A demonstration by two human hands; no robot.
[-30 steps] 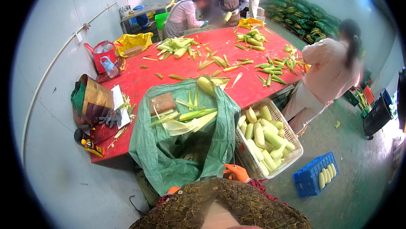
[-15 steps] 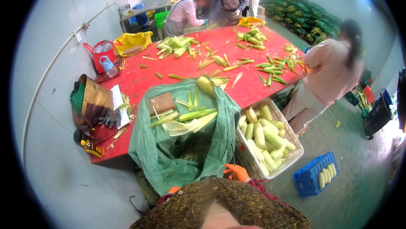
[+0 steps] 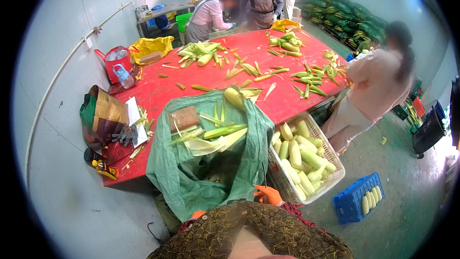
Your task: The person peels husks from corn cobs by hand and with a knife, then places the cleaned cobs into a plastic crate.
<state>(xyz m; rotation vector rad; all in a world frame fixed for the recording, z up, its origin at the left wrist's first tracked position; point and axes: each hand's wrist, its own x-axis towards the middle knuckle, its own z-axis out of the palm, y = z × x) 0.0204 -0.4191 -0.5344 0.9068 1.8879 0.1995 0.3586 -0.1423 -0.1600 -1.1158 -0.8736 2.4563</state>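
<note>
A large green woven sack stands wide-mouthed in front of me, against the red table's near edge. Corn husks and a brown block lie on its far flap, beside a partly husked corn cob. My right hand, in an orange glove, is closed at the sack's right rim. A thin dark strip rises from its fingers; what it belongs to is unclear. Of my left hand only a scrap of orange glove shows at the sack's near edge, its fingers hidden.
A white crate of husked corn stands right of the sack; a blue crate sits beyond it on the floor. Husk piles lie across the red table. A person stands at its right side, others at the far end.
Both my hands stay where they were. The person on the right has shifted slightly, and people at the far end have moved their arms and heads a little.
</note>
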